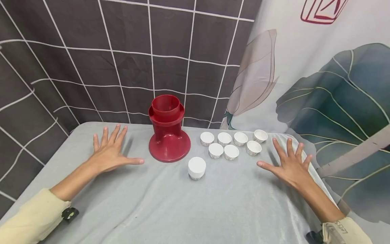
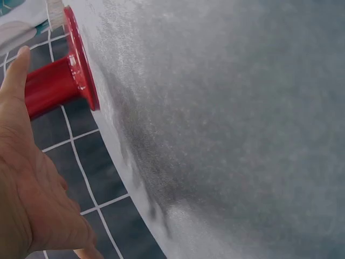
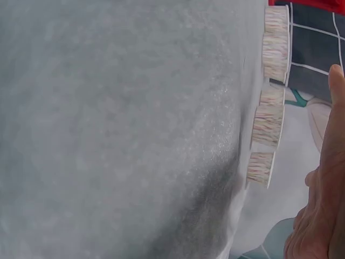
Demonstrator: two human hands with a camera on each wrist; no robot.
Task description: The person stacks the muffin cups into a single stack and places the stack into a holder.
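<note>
My left hand (image 1: 109, 154) is spread over the left side of the table, fingers straight and nothing in them. Its thumb points toward a red plastic stand (image 1: 169, 147) with a wide round base and an open cylindrical top. On the right, my right hand (image 1: 289, 166) is spread too, holding nothing, its thumb near the closest white paper baking cup (image 1: 253, 148). Several such cups with patterned sides stand upright in two loose rows between stand and right hand. Nearer the front, a white-topped cup (image 1: 196, 166) stands by itself. The right wrist view shows cups (image 3: 268, 127) from the side.
A grey cloth covers the table (image 1: 182, 210). Behind it hangs a dark curtain (image 1: 128, 71) with a white grid, and on the right a pale curtain (image 1: 292, 20) printed with large leaves. The red stand rises close to the table's back edge.
</note>
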